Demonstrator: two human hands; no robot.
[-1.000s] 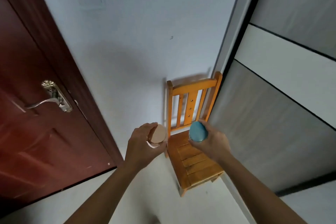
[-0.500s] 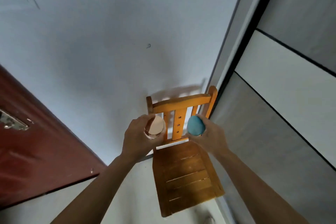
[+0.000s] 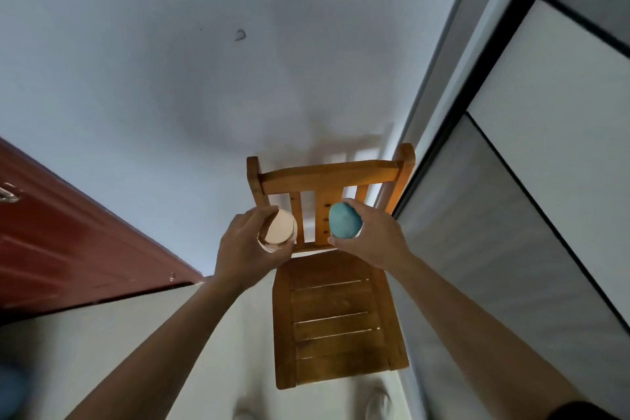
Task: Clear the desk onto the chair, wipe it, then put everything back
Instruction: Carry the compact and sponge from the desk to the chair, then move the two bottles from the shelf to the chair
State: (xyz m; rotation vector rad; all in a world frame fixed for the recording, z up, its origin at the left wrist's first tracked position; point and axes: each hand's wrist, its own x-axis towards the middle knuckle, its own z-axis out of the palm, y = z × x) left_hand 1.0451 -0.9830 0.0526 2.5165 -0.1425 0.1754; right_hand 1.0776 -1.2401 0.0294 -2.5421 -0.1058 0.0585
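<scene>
**Q:** Entry one, left hand?
**A:** Left hand (image 3: 245, 249): fingers curled round a small round jar (image 3: 278, 230) with a clear rim. Its pale peach lid is turned toward the camera.

**Q:** Entry two?
**A:** Right hand (image 3: 371, 239): fingers and thumb wrapped round a teal egg-shaped object (image 3: 344, 220). What kind of object it is cannot be told.

**Q:** Location of both?
**A:** Held in the air side by side and apart, in front of the slatted back of a wooden chair (image 3: 334, 317), over the rear of its seat.

**Q:** Surroundings?
**A:** The chair stands against a white wall (image 3: 204, 78). A grey-and-white panelled front (image 3: 511, 215) with black trim is just to its right. A reddish-brown door (image 3: 68, 242) is well to the left.
</scene>
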